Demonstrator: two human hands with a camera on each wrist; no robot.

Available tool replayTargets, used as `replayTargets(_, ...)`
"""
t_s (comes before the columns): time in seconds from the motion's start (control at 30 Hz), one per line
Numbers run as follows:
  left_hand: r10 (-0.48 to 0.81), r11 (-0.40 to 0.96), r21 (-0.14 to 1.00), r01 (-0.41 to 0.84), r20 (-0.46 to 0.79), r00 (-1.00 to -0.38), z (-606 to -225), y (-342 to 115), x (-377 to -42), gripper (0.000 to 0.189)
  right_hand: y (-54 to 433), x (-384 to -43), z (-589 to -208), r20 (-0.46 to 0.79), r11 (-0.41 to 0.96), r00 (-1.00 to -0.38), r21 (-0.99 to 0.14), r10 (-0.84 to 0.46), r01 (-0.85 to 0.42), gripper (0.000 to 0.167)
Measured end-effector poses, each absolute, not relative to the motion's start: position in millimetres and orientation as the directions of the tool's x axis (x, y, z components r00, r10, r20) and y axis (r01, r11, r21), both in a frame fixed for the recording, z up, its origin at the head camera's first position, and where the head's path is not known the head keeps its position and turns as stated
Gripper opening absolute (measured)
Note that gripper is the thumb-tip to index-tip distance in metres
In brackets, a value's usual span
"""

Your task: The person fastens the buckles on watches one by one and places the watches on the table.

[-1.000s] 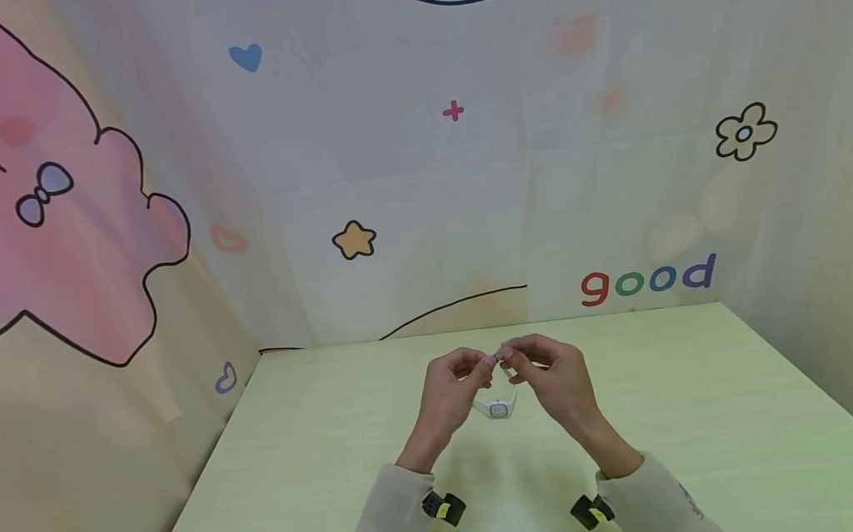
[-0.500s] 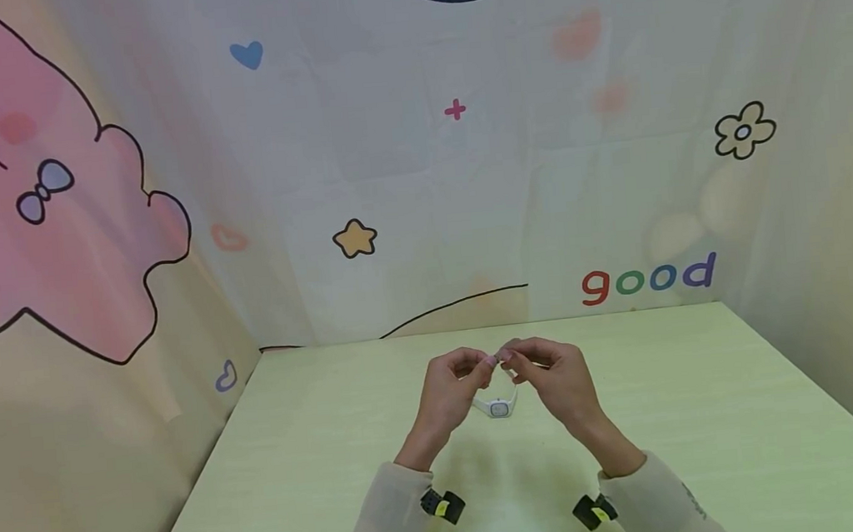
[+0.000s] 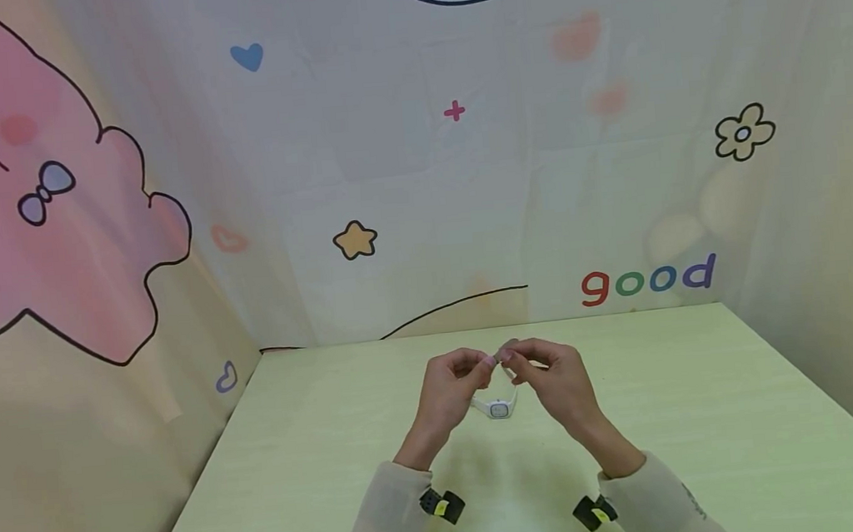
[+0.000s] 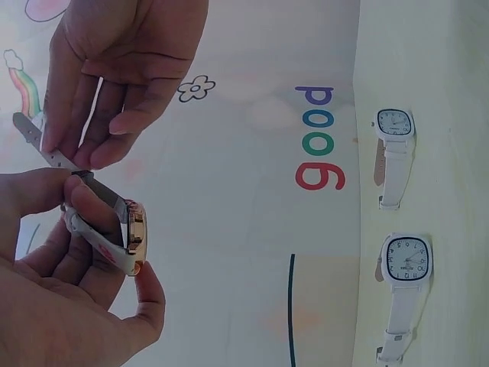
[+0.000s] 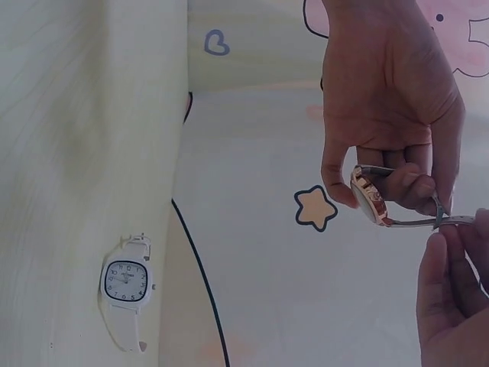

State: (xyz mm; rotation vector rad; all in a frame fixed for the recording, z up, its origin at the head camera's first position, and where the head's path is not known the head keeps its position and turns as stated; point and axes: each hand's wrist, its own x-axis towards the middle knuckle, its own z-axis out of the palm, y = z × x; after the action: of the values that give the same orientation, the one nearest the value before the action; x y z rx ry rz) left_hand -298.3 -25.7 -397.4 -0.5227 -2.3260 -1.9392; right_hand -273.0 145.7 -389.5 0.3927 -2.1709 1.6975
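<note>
My left hand [image 3: 447, 390] holds a wristwatch with a rose-gold case [image 4: 137, 237] and a pale strap; its fingers pass inside the strap loop. With thumb and fingers, my right hand [image 3: 559, 377] pinches the holed free end of the strap [image 4: 34, 134], right beside the buckle [image 4: 81, 176]. The held watch's case is edge-on in both wrist views. In the head view, a white square-dialled watch [image 3: 499, 409] shows just below the hands, partly covered by them. The left wrist view has two such white watches, an upper one [image 4: 394, 122] and a lower one [image 4: 407, 258].
The pale green table [image 3: 320, 441] runs back to a printed curtain [image 3: 404, 176]. A white watch [image 5: 126, 281] also stands on the table in the right wrist view. Small black wrist cameras sit at both sleeves.
Both hands stay nearly in place. The right fingers shift slightly at the strap, and a bit of the strap end shows above them now.
</note>
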Motion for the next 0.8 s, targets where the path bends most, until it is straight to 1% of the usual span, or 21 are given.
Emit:
replayTargets(0.17,0.210,0.126,0.949,0.288,0.259,-0.943,-396.9,-23.8,-299.3,0.020,148.2,-273.3,-390.1,0.440,0.269,-0.898,-0.862,-0.021,-0.429,0.019)
replayTargets(0.33,0.217,0.061,0.967,0.249,0.230,-0.949,-393.9,-23.0,-299.4,0.015,149.1,-273.6,-392.6,0.483,0.269,-0.872,-0.832,-0.081,-0.485,0.018)
replayTargets(0.5,0.226,0.024,0.977,0.212,0.201,-0.953,-391.3,-23.6,-299.1,0.014,147.9,-274.5,-395.4,0.517,0.293,-0.850,-0.801,-0.098,-0.521,0.019)
replayTargets(0.6,0.255,0.006,0.979,0.202,0.194,-0.947,-391.3,-24.3,-298.8,0.014,147.2,-274.9,-395.1,0.543,0.321,-0.834,-0.775,-0.102,-0.544,0.017)
replayTargets(0.8,0.310,0.002,0.974,0.226,0.215,-0.926,-392.3,-25.4,-298.3,0.019,147.8,-275.9,-394.4,0.554,0.363,-0.826,-0.753,-0.100,-0.549,0.014)
